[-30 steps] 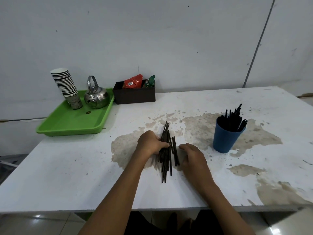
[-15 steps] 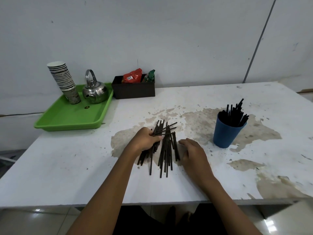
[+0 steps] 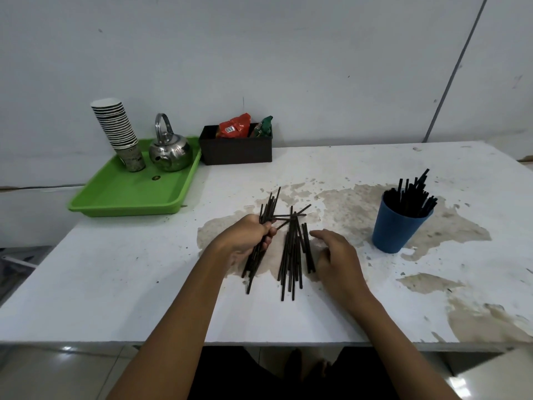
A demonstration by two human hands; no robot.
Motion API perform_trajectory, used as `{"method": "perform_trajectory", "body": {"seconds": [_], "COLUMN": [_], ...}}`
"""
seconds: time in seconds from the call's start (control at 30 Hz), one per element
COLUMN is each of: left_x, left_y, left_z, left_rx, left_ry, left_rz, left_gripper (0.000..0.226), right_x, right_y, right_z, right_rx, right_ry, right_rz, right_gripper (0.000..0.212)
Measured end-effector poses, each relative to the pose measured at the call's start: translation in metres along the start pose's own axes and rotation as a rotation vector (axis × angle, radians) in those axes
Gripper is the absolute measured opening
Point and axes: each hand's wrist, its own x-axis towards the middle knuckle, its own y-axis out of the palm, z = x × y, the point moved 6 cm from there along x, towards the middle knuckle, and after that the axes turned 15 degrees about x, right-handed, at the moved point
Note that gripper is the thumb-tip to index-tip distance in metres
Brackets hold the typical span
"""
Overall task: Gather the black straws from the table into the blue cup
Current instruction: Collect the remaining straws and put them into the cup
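**Straws half-gathered on a stained white table**

From the head camera, a white table (image 3: pixel 121 298) with a matte, scuffed top stands against a pale grey wall (image 3: pixel 288 53) that has a thin seam running down its right side. Brown, blotchy stains spread across the middle of the top and toward its right edge and near right corner. Glossy floor tiles show below the near edge.

At the far left corner a shallow green plastic tray (image 3: pixel 121 194) overhangs the table's left edge; it carries a tilted stack of paper cups (image 3: pixel 118 131) and a round, shiny steel kettle (image 3: pixel 170 151) with a hoop handle. Just right of it, along the far edge, sits a dark rectangular box (image 3: pixel 236 151) holding crinkled red and green packets.

The left hand (image 3: pixel 248 238) is curled tight around a bundle of thin black straws (image 3: pixel 266 209), which fans out above the fist and slants to the table below it. A second batch of loose straws (image 3: pixel 294 255) lies roughly parallel on the central stain. The right hand (image 3: pixel 337 258) rests just beside them, fingers loosely spread, gripping nothing. Toward the right edge stands a smooth, tapered blue cup (image 3: pixel 395 229), upright, with many straws already inside.
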Motion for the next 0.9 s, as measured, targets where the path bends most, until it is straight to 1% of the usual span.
{"method": "perform_trajectory", "body": {"seconds": [0.1, 0.27, 0.33, 0.43, 0.53, 0.6, 0.77, 0.9], "left_x": [-0.005, -0.013, -0.016, -0.02, -0.028, -0.031, -0.04, -0.041], "left_y": [-0.011, -0.038, -0.049, -0.068, -0.08, -0.08, -0.071, -0.069], "left_z": [-0.001, -0.008, -0.011, -0.016, -0.018, -0.014, 0.0, 0.003], "left_rx": [-0.07, -0.153, -0.135, -0.076, -0.071, -0.041, -0.026, -0.004], "left_ry": [0.046, 0.169, 0.233, 0.332, 0.452, 0.506, 0.588, 0.575], "left_rz": [-0.012, -0.123, -0.191, -0.338, -0.475, -0.538, -0.698, -0.757], "left_gripper": [0.024, 0.024, 0.025, 0.026, 0.027, 0.026, 0.021, 0.018], "right_x": [0.009, 0.028, 0.036, 0.045, 0.051, 0.054, 0.061, 0.067], "right_y": [0.005, 0.02, 0.029, 0.044, 0.054, 0.06, 0.067, 0.071], "right_z": [0.009, 0.029, 0.039, 0.055, 0.076, 0.088, 0.106, 0.12], "right_rx": [0.049, 0.186, 0.254, 0.298, 0.312, 0.346, 0.381, 0.372], "right_ry": [-0.011, 0.036, 0.057, 0.053, -0.003, -0.036, -0.103, -0.143], "right_rz": [0.014, 0.025, 0.059, 0.137, 0.174, 0.192, 0.23, 0.254], "right_gripper": [0.048, 0.048, 0.049, 0.054, 0.055, 0.056, 0.061, 0.063]}}
